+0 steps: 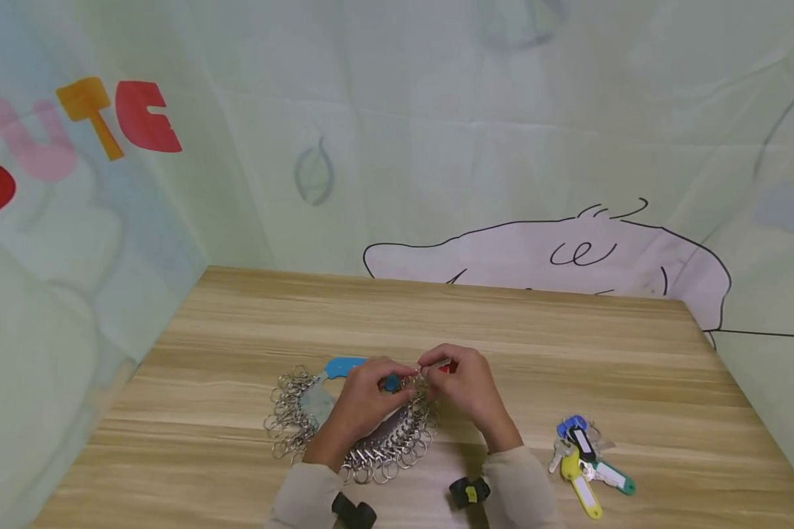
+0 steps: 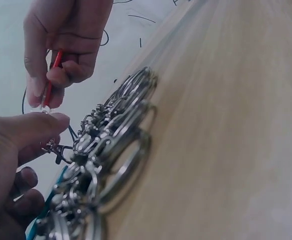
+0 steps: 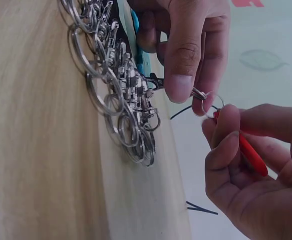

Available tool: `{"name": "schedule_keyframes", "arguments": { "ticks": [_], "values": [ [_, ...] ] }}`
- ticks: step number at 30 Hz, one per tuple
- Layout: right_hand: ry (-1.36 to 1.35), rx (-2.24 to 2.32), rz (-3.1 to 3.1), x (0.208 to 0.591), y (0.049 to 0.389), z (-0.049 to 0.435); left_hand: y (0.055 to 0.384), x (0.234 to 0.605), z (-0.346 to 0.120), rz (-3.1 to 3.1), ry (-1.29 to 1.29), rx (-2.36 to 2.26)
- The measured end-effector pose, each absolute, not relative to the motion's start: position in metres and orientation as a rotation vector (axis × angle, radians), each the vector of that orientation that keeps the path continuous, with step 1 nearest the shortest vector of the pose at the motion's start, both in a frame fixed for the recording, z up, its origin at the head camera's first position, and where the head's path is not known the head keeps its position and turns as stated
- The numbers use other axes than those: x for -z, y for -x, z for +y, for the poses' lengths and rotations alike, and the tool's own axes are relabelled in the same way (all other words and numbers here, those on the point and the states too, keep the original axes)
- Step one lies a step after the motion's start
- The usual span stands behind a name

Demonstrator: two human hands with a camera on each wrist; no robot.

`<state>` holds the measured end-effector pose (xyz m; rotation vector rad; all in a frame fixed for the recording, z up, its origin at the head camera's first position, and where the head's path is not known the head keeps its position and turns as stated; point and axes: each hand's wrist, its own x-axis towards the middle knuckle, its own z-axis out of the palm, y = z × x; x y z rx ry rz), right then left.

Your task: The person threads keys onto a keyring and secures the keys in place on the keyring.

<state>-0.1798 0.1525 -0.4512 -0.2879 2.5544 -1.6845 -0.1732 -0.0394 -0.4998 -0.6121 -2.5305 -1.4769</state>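
Observation:
My left hand (image 1: 364, 400) pinches a small metal clasp (image 3: 199, 93) between thumb and index finger, above a ring-shaped holder with a blue part (image 1: 342, 365). Many metal key rings with clasps (image 1: 387, 459) hang around its edge. Close beside, my right hand (image 1: 466, 386) grips a red key tag (image 3: 252, 154) with curled fingers. The tag's thin wire ring (image 3: 223, 100) meets the clasp at my left fingertips. Whether the ring is hooked into the clasp, I cannot tell. Much of the tag is hidden by my right fingers.
On the wooden table (image 1: 238, 316), to the right, lies a pile of keys with a blue tag (image 1: 572, 422), a black tag (image 1: 582, 444), a yellow tag (image 1: 584, 494) and a green tag (image 1: 615, 479). A printed cloth (image 1: 437, 147) hangs behind the table.

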Motion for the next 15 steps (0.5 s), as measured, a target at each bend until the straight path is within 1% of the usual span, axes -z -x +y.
{"name": "schedule_keyframes", "arguments": {
  "ticks": [7,11,15],
  "values": [
    [0.029,1.986,2.29,0.462,0.185,0.155,0.173,0.498,-0.038,-2.572,0.546,1.437],
    [-0.047,2.004,2.237,0.468,0.187,0.158,0.173,0.498,-0.038,-2.594,0.485,1.417],
    [-0.099,1.972,2.257,0.471,0.188,0.16,0.173,0.498,-0.038,-2.581,0.477,1.414]
  ]
}}
